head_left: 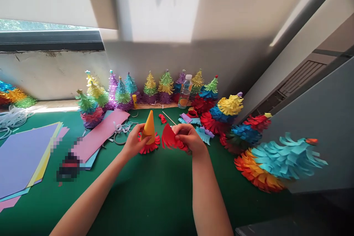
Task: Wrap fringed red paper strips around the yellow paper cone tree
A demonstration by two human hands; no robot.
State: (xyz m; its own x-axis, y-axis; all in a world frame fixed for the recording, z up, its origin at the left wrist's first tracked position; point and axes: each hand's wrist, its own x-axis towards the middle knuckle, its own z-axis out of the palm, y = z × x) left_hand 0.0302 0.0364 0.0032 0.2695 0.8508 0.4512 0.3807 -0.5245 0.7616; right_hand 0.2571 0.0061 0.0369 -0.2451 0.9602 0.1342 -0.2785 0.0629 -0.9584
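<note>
Two hands: the left hand clasps the upright orange paper cone, seemingly steadying it on the green tabletop; the right hand pinches a red fringed paper strip alongside.

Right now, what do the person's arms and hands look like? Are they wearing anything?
Both are bare. The left hand and right hand have no gloves, and no ring, watch or bracelet shows. The left forearm and right forearm have no sleeves as far up as the picture reaches.
</note>
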